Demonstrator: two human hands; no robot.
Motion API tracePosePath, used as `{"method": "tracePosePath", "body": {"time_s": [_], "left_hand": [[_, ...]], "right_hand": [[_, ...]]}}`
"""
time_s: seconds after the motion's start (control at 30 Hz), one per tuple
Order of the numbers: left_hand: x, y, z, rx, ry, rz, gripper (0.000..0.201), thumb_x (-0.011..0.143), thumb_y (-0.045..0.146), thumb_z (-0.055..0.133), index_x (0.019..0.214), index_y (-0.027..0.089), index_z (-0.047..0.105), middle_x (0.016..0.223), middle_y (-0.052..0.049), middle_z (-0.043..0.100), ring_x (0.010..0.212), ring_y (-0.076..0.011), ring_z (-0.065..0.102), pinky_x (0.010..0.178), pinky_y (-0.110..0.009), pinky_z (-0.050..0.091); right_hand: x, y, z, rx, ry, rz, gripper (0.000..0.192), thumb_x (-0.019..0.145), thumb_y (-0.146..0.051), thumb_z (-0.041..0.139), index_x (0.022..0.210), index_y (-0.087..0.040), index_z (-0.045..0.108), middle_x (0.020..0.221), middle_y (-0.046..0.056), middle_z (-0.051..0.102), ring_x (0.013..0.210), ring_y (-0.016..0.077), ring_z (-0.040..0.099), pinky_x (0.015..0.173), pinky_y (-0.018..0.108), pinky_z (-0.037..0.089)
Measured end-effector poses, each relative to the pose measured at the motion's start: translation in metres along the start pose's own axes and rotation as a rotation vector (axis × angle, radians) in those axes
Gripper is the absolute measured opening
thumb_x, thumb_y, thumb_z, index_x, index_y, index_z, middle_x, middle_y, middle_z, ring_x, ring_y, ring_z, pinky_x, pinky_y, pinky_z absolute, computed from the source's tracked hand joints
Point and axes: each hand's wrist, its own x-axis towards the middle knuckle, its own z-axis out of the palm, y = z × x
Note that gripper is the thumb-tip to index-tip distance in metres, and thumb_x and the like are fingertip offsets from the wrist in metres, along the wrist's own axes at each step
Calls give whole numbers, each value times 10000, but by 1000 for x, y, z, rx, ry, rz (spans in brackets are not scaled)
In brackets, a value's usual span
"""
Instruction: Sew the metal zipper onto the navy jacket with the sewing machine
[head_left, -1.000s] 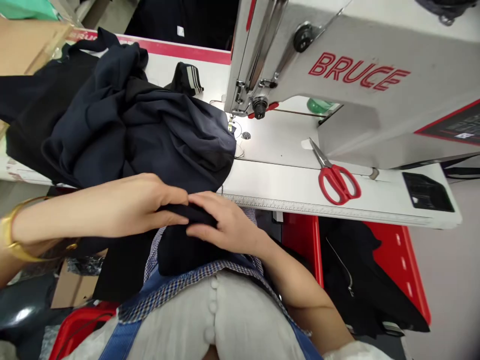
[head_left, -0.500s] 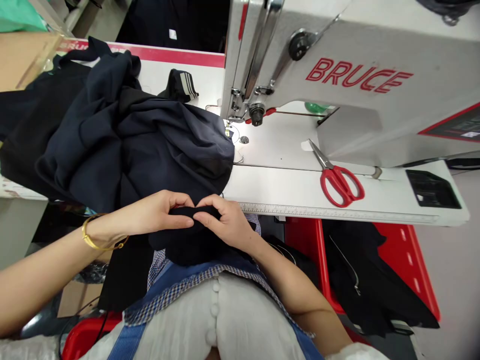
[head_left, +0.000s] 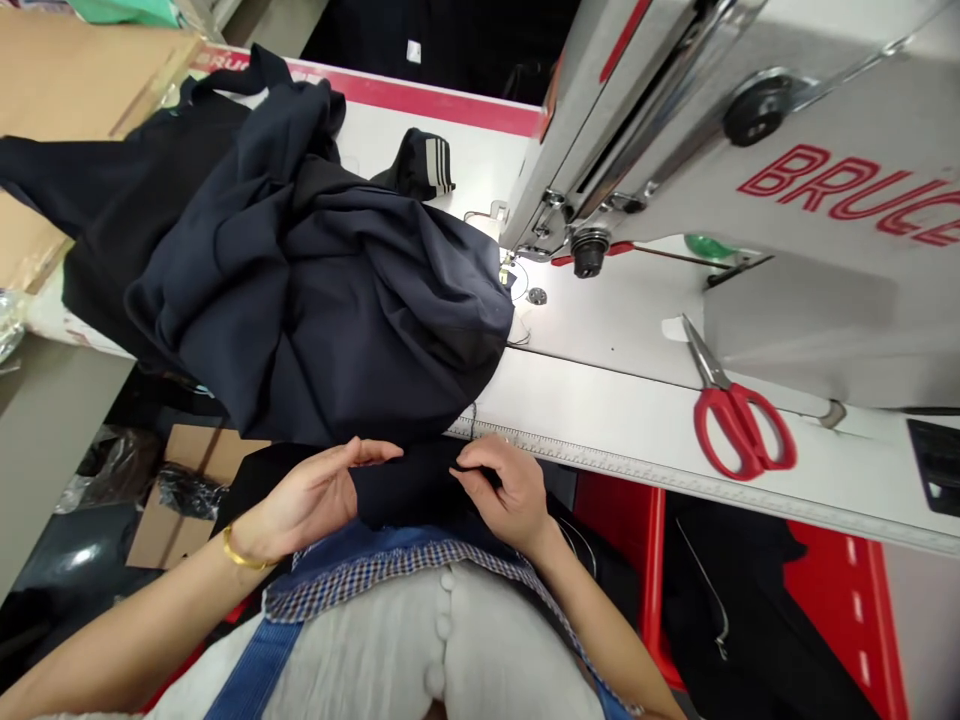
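Leftmost, a cardboard sheet point(head_left: 67, 110) lies at the far corner of the white table point(head_left: 622, 400). Beside it, a heap of dark navy garments point(head_left: 300, 280) covers the table's left half and hangs over the front edge. Below that edge, the left hand point(head_left: 311, 500) is open, palm up, thumb and fingers touching a small black fabric piece point(head_left: 409, 485) held just above the lap. The right hand point(head_left: 506, 490) pinches the same piece at its right end. Further right, the sewing machine point(head_left: 750, 170) stands on the table. Red-handled scissors point(head_left: 731, 415) lie closed near its base.
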Motion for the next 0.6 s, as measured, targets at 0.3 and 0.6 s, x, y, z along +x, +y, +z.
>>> {"method": "tracePosePath", "body": {"time_s": [0.3,0.6], "left_hand": [[-1,-15,-5,112,68,43,357,560,249,790,900,218,685,934,-33,672,848,-142,610,771,-204,470],[-1,-14,-3,353,47,78,433,573,278,776,978,210,639,889,-29,663,839,-155,602,792,-260,459]], "right_hand": [[-10,4,1,-87,52,139,60,789,-172,545,814,-214,509,685,-18,587,612,108,568,570,231,463],[-9,0,2,-83,55,172,62,780,-162,539,800,-217,520,682,-17,592,620,114,570,578,242,467]]}}
